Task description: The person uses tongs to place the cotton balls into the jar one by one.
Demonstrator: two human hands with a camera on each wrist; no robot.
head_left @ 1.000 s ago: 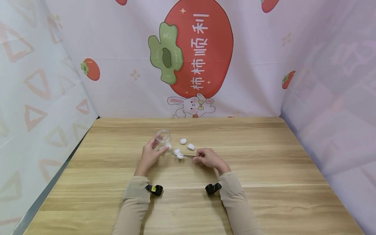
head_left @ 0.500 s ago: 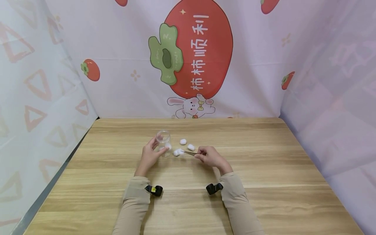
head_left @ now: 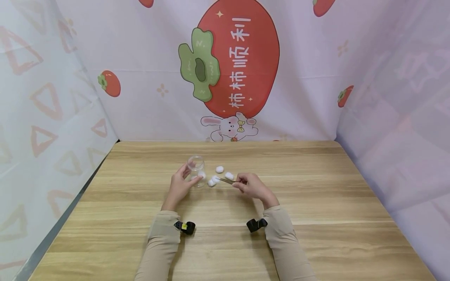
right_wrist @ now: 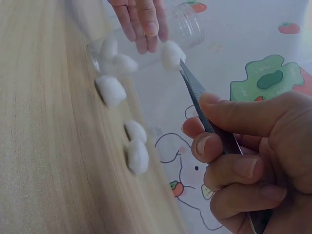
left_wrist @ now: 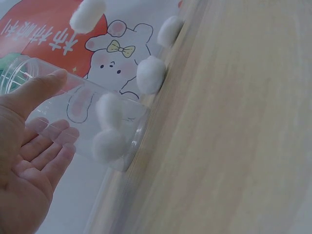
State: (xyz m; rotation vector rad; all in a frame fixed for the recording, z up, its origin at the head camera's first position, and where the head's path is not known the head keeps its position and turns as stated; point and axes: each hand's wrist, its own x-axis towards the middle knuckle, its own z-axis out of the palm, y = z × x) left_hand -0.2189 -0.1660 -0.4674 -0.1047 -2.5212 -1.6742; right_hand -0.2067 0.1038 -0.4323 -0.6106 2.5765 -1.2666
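Observation:
My left hand (head_left: 180, 186) grips an upright clear jar (head_left: 195, 163), thumb on the near side and fingers behind it. Two cotton balls (left_wrist: 109, 145) lie at the jar's bottom, seen through its wall in both wrist views. My right hand (head_left: 252, 186) pinches metal tweezers (right_wrist: 191, 90), whose tips hold a cotton ball (right_wrist: 172, 55) off the table, right of the jar and below its rim. Three more cotton balls rest on the table: one near the jar (right_wrist: 111, 91), and two farther off, a back one (head_left: 219, 169) and a right one (head_left: 229, 176).
The wooden table (head_left: 316, 195) reaches back to a printed cloth wall (head_left: 140, 78); pale cloth panels stand at both sides. A black strap device (head_left: 185, 227) sits on the left sleeve and another (head_left: 256, 225) on the right.
My right hand has lifted the tweezers with their cotton ball up from beside the cotton ball near the jar. My left hand and the jar have stayed in place.

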